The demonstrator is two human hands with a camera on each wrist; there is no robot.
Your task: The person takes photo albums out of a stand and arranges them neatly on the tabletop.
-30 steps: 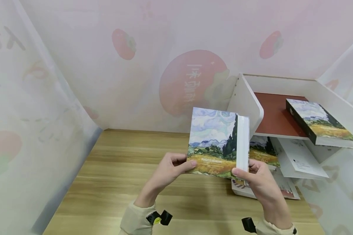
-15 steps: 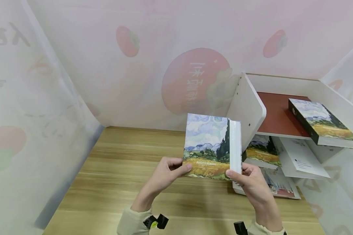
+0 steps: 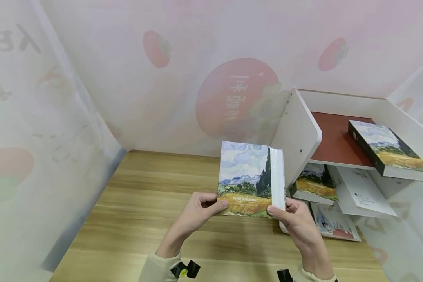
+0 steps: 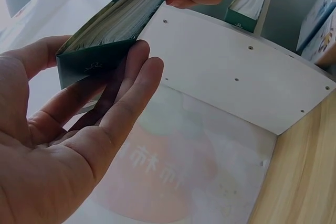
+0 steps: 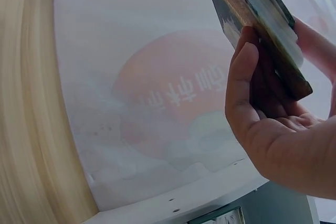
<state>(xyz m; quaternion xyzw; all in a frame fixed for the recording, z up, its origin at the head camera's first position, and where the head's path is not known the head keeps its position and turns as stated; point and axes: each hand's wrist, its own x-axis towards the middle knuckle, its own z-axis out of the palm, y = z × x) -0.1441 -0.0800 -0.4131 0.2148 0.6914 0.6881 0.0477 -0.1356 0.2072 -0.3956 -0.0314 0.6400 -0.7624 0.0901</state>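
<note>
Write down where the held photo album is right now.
In the head view, the photo album is just right of centre, held between the left hand and the right hand, to the left of the white shelf unit.

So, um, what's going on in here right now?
A person's left hand and right hand are holding a square photo album with a painted-landscape cover, pinching its lower left and lower right corners. The album is held up above a light brown wooden table, just left of a white shelf unit. Another dark-spined book with a similar landscape cover sits on the unit's red-brown board.
</note>
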